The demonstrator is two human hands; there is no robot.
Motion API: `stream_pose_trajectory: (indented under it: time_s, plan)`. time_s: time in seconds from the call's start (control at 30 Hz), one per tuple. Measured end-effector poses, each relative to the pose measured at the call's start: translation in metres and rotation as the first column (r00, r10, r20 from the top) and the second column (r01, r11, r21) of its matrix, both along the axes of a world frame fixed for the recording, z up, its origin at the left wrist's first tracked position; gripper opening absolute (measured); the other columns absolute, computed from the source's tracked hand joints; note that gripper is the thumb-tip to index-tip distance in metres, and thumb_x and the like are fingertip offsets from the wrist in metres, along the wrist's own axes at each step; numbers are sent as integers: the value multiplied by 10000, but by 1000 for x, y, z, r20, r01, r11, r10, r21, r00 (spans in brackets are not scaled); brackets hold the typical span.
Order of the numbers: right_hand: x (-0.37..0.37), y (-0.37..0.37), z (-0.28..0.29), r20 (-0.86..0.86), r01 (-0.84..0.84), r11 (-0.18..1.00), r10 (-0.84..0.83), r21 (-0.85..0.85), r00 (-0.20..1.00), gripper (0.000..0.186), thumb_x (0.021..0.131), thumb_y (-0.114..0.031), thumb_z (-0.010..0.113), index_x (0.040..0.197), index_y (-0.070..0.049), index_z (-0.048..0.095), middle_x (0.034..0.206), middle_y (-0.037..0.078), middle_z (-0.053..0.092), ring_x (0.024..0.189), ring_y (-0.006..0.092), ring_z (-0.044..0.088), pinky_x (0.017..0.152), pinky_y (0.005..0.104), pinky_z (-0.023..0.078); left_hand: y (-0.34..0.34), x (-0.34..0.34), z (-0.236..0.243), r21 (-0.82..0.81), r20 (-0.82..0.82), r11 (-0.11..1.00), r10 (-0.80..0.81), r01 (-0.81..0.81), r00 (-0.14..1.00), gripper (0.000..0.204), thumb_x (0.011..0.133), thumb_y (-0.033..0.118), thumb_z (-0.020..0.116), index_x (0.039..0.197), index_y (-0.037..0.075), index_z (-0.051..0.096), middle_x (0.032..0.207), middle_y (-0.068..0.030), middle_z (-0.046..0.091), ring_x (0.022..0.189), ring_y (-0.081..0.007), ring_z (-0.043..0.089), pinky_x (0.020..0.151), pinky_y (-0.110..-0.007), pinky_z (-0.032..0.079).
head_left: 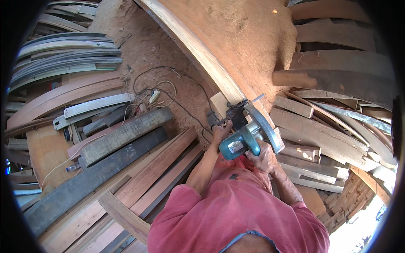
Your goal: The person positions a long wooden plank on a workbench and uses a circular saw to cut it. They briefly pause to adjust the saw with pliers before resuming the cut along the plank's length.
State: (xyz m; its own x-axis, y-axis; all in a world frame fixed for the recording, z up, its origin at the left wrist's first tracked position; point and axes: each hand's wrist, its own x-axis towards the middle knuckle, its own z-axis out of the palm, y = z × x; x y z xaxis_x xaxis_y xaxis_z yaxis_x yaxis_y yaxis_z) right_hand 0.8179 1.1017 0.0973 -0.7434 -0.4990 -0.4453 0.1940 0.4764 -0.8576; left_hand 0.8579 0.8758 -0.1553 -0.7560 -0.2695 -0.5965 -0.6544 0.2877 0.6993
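Note:
A teal circular saw (237, 146) with a curved grey blade guard rests at the near end of a long pale timber beam (190, 46). My right hand (264, 157) is wrapped round its rear handle. On the left side of the saw, my left hand (221, 131) is closed at the dark metal part by its base; the exact grip is partly hidden. A short pale wood piece (219, 103) sits against the beam's left side, just ahead of the saw. The blade itself is hidden by the guard and body.
A dark cable (185, 109) loops over the sawdust-covered ground (152, 55) on the left, beside a white socket block (154, 96). Stacked planks (156, 168) lie close on my left, with more boards (320, 122) piled on the right. A sawdust heap (253, 33) rises beyond the beam.

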Motion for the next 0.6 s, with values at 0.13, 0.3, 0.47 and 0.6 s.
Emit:
stream_pose_trajectory:
  time_s: [0.13,0.3,0.47,0.6]
  plan:
    - [-5,-7,3,17,-16,1000,16,-8,1000,302,830,-135,706,1080,17,634,838,208,676,797,330,686,767,438,522,-10,2,-25,36,50,999,-24,22,998,1034,868,888,377,1197,-43,685,988,-270,741,1021,-391,717,939,-439,503]
    - [-4,-7,-9,-9,-9,1000,9,-12,1000,311,832,-132,721,1081,27,626,846,218,676,786,338,684,761,434,523,-3,-4,-27,-69,-84,996,47,-53,995,1012,863,908,317,1179,35,721,936,-251,750,1011,-404,719,918,-480,511]
    - [-12,-17,2,-8,-25,1000,25,-3,1000,291,837,-118,721,1069,33,631,851,206,681,779,315,684,759,430,525,-11,-9,-31,5,-125,995,101,-101,987,937,870,881,393,1222,70,704,928,-225,752,985,-390,726,868,-481,525]
    - [-15,-19,-2,2,-11,999,12,-30,1000,290,845,-109,718,1085,34,639,855,173,686,797,265,675,767,411,525,-16,-18,-12,117,-45,989,97,-91,994,893,873,845,479,1237,56,688,932,-213,749,949,-346,733,825,-446,534]
